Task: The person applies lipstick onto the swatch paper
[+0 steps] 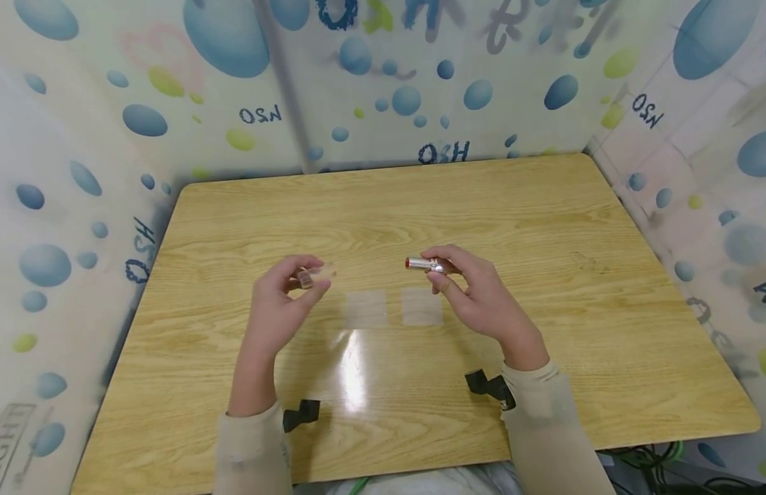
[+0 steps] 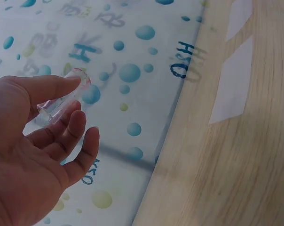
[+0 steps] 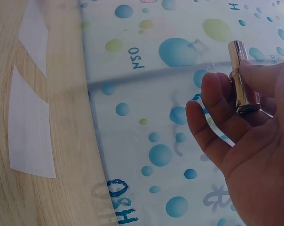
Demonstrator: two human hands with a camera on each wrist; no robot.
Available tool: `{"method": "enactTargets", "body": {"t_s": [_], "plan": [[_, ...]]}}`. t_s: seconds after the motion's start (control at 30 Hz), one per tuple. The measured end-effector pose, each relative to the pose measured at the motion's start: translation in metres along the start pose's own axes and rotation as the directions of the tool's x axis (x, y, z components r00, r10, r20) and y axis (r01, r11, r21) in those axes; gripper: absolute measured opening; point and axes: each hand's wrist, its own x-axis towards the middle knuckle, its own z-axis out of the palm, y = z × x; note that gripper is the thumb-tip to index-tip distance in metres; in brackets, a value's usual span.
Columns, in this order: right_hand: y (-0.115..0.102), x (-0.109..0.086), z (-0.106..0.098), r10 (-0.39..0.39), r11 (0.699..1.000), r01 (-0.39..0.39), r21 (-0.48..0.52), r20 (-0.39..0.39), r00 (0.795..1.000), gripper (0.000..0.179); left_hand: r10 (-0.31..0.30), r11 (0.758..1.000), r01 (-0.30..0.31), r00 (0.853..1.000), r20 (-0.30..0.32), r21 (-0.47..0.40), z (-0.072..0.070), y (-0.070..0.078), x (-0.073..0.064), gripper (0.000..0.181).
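L hand (image 1: pixel 275 299) pinches clear cap (image 2: pixel 58 104), R hand (image 1: pixel 478 295) pinches lipstick (image 1: pixel 423 264); spare fingers loosely bent. Both pcs over table (image 1: pixel 370 220), apart, red end twd cap. Prob. light + stiff; metal maybe slick, cap crackable. Best hold: lipstick base, cap sides.

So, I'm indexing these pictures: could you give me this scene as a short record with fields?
Left hand: pinches a cap, clear
Right hand: holds a tube, silver, its red end facing the left hand
Contact: cap and tube apart
Table: wood-patterned, with two pale squares on it
Backdrop: whitish, blue and green spots, lettering
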Motion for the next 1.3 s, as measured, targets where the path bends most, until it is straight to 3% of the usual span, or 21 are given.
{"method": "enactTargets", "body": {"t_s": [0.27, 0.73, 0.93, 1.3], "plan": [[0.001, -0.001, 0.000, -0.008, 1.000, 0.008, 0.009, -0.001, 1.000, 0.028, -0.019, 1.000, 0.019, 1.000, -0.025, 0.002, -0.010, -0.008, -0.008, 0.019], [0.003, 0.002, 0.002, -0.049, 0.998, 0.049, 0.029, -0.002, 0.999, 0.027, -0.119, 0.980, 0.118, 0.993, -0.005, 0.159, -0.026, -0.021, -0.015, 0.023], [0.001, 0.003, 0.001, -0.045, 0.998, 0.045, 0.031, 0.000, 0.999, 0.026, -0.166, 0.958, 0.148, 0.985, 0.053, 0.244, -0.026, -0.024, -0.015, 0.021], [0.000, 0.003, -0.001, -0.038, 0.999, 0.038, 0.019, 0.000, 0.999, 0.025, -0.209, 0.944, 0.155, 0.964, 0.163, 0.290, -0.023, -0.034, -0.015, 0.023]]}}
